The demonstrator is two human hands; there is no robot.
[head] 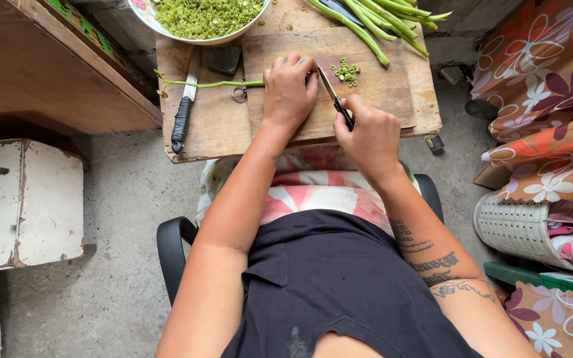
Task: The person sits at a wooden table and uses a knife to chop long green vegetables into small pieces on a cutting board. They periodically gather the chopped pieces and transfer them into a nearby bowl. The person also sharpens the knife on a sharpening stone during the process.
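Observation:
My left hand (289, 91) presses a long green bean (212, 84) flat on a wooden cutting board (379, 86); the stem sticks out to the left. My right hand (368, 134) grips the black handle of a small knife (331, 95), whose blade stands on the board right beside my left fingers. A small heap of cut green bean slices (346, 71) lies just right of the blade. Several whole beans (382, 20) rest at the board's far right. A bowl (167, 30) full of chopped green pieces sits at the far edge.
The board lies on a low wooden table (213, 129). A second knife with a black handle (182, 119) and a metal ring (239, 93) lie at its left. A white box (24, 199) stands to the left, floral cloth (552, 99) and a white basket (518, 229) to the right.

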